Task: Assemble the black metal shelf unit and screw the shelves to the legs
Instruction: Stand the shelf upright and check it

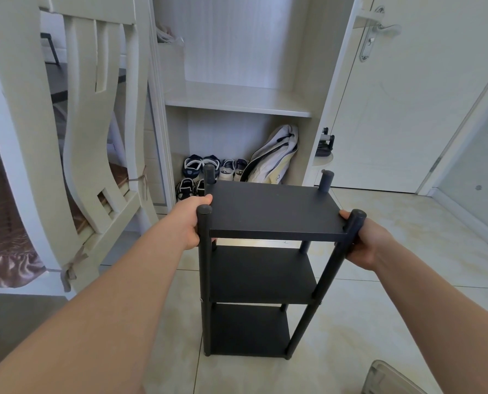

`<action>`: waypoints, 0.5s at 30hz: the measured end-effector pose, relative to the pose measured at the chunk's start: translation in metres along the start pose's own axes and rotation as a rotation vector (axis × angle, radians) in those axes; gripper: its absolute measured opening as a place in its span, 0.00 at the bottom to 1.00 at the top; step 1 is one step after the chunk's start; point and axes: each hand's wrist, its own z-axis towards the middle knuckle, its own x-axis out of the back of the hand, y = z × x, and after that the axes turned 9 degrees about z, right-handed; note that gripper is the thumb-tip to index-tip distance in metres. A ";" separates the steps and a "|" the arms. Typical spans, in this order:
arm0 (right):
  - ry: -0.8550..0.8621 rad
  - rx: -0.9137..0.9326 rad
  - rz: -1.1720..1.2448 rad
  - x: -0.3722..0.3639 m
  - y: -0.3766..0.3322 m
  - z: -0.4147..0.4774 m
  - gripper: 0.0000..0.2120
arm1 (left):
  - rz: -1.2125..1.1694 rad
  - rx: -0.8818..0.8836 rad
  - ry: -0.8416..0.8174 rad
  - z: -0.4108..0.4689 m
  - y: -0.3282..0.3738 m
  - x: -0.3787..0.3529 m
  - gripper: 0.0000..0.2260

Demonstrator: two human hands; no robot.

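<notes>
Head view. Shows the black shelf unit (261,275) upright at frame centre on the tiled floor (379,322), three shelves set between four round legs. Left hand (193,223) at the left edge of the top shelf (271,209), fingers curled under the board, thumb on top, just beside the near-left leg (204,265). Right hand (369,241) gripping at the near-right leg (331,274), fingers curled behind it, thumb tip on the board. Behind, an open cupboard (237,100) with shoes (208,166) and a pale bag (277,155); upper left, a pale chair (86,137); upper right, a door (393,109).
</notes>
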 end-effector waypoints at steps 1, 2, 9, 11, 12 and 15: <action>0.004 0.001 -0.006 0.000 0.000 -0.001 0.03 | -0.001 0.000 0.000 0.000 0.000 0.000 0.09; 0.010 0.004 -0.013 -0.001 -0.001 -0.001 0.02 | 0.003 -0.001 0.000 0.000 0.000 0.000 0.10; 0.099 0.160 -0.099 0.001 -0.002 -0.010 0.09 | 0.017 -0.045 -0.113 -0.003 -0.004 0.009 0.17; 0.154 0.347 -0.236 0.000 -0.009 -0.016 0.12 | -0.012 -0.049 -0.117 -0.003 -0.007 0.016 0.18; 0.164 0.468 -0.328 -0.002 -0.012 -0.021 0.12 | -0.027 -0.050 -0.100 -0.004 -0.010 0.020 0.16; 0.054 0.696 -0.585 -0.013 -0.012 -0.041 0.07 | -0.016 -0.021 -0.140 -0.003 -0.027 0.031 0.15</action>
